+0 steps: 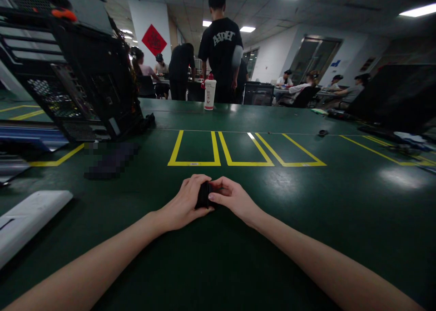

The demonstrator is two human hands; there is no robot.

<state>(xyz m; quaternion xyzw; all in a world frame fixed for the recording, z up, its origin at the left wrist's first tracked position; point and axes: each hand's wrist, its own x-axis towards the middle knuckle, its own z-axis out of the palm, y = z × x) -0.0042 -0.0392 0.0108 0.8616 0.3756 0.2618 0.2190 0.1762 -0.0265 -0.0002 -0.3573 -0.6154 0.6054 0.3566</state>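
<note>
A small black block-like object (203, 195) is between my two hands, low over or on the green tabletop (218, 256); its kind does not show. My left hand (184, 201) is closed around its left side, with fingers over the top and the thumb along the near side. From the right, my right hand (235, 197) grips its edge, the thumb in front and the fingers bent behind. Much of the object is hidden by the fingers. Just beyond the hands, yellow tape outlines (194, 164) mark the table.
An open black computer case (85, 75) stands at the left. A white slab-shaped item (37, 211) lies nearer on that side. Farther back are a white bottle (210, 94) and a small black round item (323, 132). Dark equipment (398, 97) fills the right. Several people are beyond the table.
</note>
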